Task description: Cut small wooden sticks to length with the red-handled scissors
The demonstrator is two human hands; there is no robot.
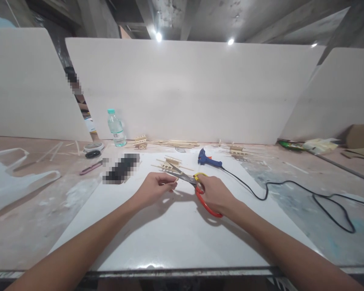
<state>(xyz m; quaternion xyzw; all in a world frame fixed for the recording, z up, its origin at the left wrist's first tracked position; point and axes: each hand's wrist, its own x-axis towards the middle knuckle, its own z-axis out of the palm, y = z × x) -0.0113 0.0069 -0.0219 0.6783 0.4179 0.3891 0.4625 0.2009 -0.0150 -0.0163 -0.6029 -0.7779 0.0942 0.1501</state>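
R hand (214,194) grips red-handled scissors (197,186), fingers thru loops, blades pointing at a thin wooden stick (172,185) pinched betw L hand (153,189) fingertips, both over white sheet (170,238). Just beyond: small stick frame (170,163), blue glue gun (208,160) w/ black cord (306,194). Water bottle (116,128) far left by the partition

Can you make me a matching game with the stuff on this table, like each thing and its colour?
Things:
1. scissors handles
2. glue gun
3. water bottle cap
4. cord

Colours:
A. black
B. red and yellow
C. teal
D. blue

Pairs: 1-B, 2-D, 3-C, 4-A

The right hand holds the scissors; the left hand pinches a thin stick at the blades.
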